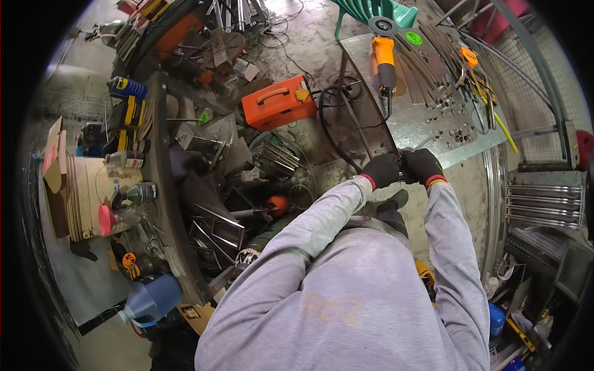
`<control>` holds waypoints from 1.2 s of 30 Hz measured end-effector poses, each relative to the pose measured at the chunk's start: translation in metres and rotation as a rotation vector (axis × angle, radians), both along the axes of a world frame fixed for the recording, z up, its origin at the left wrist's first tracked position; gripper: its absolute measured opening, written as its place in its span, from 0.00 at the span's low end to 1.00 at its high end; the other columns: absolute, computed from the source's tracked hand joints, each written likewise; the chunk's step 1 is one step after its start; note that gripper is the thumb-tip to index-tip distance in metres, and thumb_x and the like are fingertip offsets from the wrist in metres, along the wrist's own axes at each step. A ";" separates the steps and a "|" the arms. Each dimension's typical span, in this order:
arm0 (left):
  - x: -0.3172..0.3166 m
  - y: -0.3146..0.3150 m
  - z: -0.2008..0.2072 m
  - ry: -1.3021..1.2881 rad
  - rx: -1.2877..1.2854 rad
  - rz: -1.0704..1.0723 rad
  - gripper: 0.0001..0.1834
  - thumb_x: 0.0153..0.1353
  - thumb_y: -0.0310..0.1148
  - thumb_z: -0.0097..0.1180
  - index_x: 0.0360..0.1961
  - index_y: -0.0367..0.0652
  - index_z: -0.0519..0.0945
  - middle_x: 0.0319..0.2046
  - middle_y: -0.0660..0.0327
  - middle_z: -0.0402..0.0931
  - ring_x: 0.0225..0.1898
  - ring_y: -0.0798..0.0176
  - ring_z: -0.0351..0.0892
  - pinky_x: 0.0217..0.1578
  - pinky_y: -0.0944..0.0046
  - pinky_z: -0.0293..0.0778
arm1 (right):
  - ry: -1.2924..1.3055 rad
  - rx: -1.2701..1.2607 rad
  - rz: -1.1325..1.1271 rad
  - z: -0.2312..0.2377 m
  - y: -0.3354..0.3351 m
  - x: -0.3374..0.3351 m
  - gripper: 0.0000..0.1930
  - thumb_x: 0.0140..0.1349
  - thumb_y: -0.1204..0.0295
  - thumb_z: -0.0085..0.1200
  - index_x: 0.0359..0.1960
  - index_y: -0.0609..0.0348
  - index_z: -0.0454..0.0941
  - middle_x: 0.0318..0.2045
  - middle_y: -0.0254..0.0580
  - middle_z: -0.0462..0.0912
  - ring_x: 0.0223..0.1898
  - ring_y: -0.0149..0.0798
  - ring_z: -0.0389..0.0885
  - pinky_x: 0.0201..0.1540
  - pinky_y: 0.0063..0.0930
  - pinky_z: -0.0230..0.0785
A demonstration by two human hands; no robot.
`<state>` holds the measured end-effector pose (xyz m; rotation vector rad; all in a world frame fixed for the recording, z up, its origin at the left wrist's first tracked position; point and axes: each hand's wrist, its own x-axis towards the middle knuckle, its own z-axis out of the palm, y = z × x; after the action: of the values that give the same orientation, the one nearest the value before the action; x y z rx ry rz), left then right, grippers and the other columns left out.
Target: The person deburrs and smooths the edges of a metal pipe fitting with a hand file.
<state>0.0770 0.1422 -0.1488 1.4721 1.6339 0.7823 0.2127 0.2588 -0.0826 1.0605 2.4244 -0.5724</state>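
Both of my hands wear black gloves with red and yellow cuffs. They meet at the near corner of a metal-topped table point(458, 145). My left hand point(382, 170) has its fingers curled in, close beside my right hand point(422, 166), which is closed too. Whatever they hold is hidden by the gloves; a thin, light sliver shows just above the right one. A thick black cable point(331, 139) curves down toward my left hand. Farther up the table lies an orange and black angle grinder point(385, 62), disc at the far end.
Small round metal pieces point(458, 133) and metal strips point(427, 59) lie on the table. Left of it, an orange case with a handle point(278, 102) stands among metal scrap. A workbench point(102, 266) at far left carries bottles and a blue jug point(154, 297). Metal tubes point(544, 207) are stacked at right.
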 end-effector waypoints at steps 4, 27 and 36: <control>-0.004 -0.016 0.002 0.185 0.127 -0.087 0.12 0.66 0.36 0.54 0.39 0.41 0.85 0.34 0.49 0.84 0.39 0.48 0.85 0.42 0.48 0.79 | 0.022 -0.098 -0.231 0.006 -0.005 -0.007 0.19 0.69 0.56 0.46 0.35 0.54 0.88 0.30 0.53 0.89 0.37 0.55 0.90 0.45 0.51 0.79; -0.004 -0.024 0.040 0.231 -0.096 0.115 0.14 0.67 0.41 0.54 0.38 0.42 0.84 0.35 0.44 0.84 0.39 0.36 0.85 0.39 0.40 0.75 | 0.125 -0.090 -0.075 -0.009 0.012 -0.003 0.16 0.66 0.56 0.50 0.37 0.51 0.86 0.30 0.48 0.89 0.35 0.48 0.89 0.43 0.43 0.79; -0.011 -0.054 0.020 -0.091 -0.031 0.073 0.16 0.65 0.40 0.58 0.39 0.35 0.81 0.33 0.45 0.83 0.35 0.43 0.84 0.39 0.46 0.77 | 0.191 -0.389 -0.764 0.023 -0.003 -0.019 0.23 0.65 0.52 0.50 0.27 0.58 0.88 0.24 0.43 0.88 0.22 0.41 0.87 0.38 0.37 0.79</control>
<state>0.0664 0.0886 -0.1288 1.3429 1.6313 0.8485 0.1942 0.2562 -0.0591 1.7932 1.8541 -1.3714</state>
